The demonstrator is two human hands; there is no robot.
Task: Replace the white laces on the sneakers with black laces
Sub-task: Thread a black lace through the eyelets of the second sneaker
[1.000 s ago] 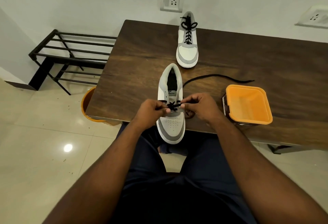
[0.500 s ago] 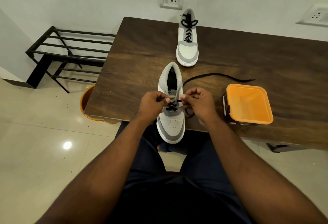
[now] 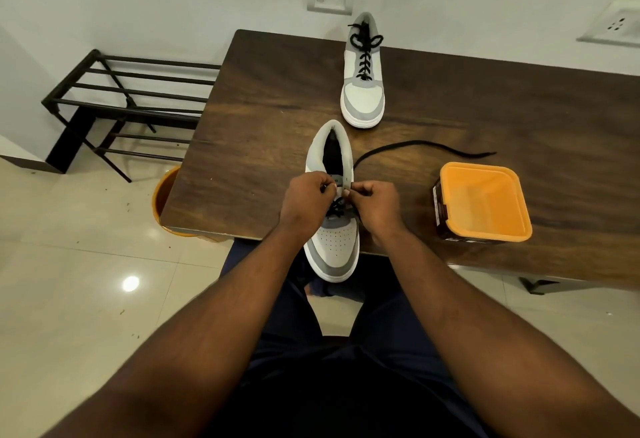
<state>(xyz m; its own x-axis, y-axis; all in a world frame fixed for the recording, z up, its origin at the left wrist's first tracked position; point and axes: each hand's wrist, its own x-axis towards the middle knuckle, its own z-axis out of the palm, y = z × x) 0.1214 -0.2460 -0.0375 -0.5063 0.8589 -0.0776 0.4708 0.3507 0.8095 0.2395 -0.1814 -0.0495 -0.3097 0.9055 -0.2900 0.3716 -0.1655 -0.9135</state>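
**Threading the black lace up the second sneaker**

We start at the left, where our left hand [image 3: 306, 200] is closed in a pinch at the left eyelet row of the near sneaker [image 3: 334, 209]; we judge it holds one end of the black lace [image 3: 335, 209], though the fingers hide the tip. The sneaker stands at the front edge of the table [image 3: 263, 132], toe toward us and overhanging the edge, with only the lowest crossings laced. Our right hand [image 3: 372, 203] is pinched at the right eyelet row, clamped on the lace's other run, whose free tail [image 3: 422, 144] trails right across the wood behind the orange-lidded tub [image 3: 483, 202]. The far sneaker [image 3: 363, 82] already wears black laces, tied.

Next we need to feed a tip through the next empty eyelet and draw the slack even.
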